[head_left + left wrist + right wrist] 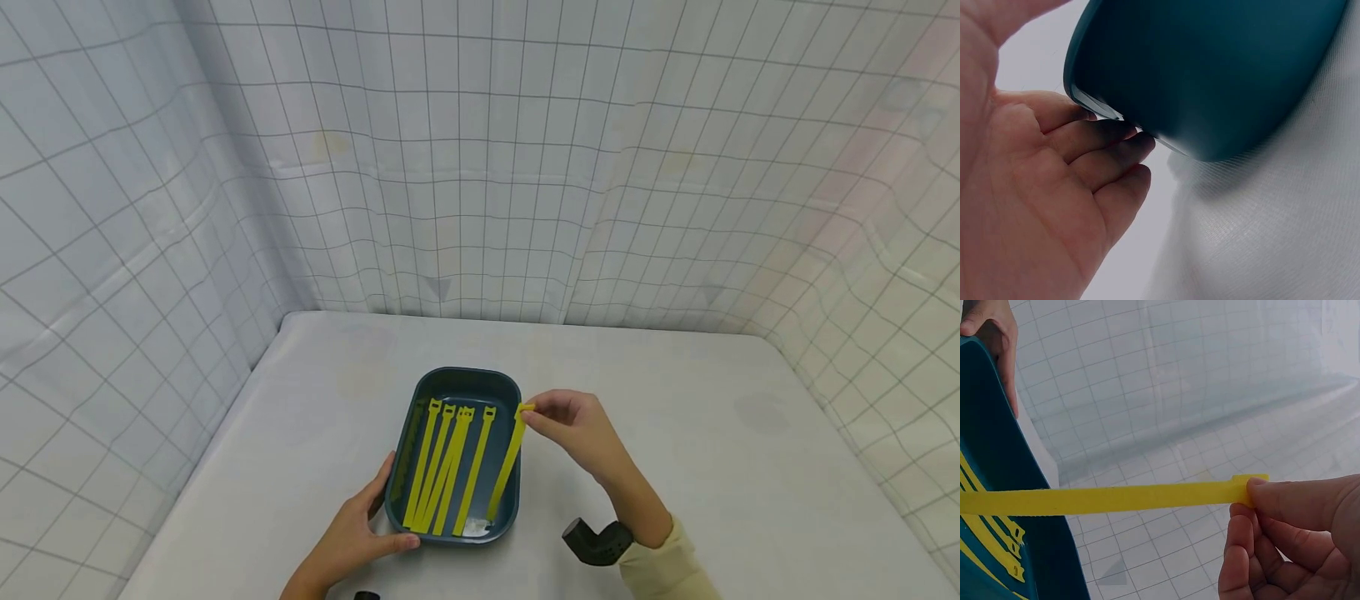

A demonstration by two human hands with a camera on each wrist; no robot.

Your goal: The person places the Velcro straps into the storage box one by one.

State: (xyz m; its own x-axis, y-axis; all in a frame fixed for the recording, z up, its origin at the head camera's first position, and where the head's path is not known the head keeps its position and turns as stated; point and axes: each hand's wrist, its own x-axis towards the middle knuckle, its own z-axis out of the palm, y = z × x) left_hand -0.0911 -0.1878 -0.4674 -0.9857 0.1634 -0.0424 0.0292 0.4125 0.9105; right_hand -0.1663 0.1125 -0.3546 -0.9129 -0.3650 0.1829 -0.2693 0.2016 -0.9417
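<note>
A dark teal tray [467, 387] with rounded corners sits on the white-covered table, and several yellow hook-and-loop cable ties [442, 471] lie lengthwise in it. My left hand [356, 525] grips its near-left corner, thumb at the near side and fingers along the left wall. In the left wrist view, fingertips [1141, 142] meet the tray's edge. At the tray's right side, my right hand [577, 429] pinches one yellow cable tie [1147, 499] by its slotted head between thumb and fingers. That tie slants down over the tray's right part, its far end over the tray floor.
A white cloth [675, 417] covers the table. Grid-patterned white curtains [480, 167] enclose it at the back and both sides. A black device [597, 542] is on my right wrist, and part of another dark object [367, 595] shows at the bottom edge.
</note>
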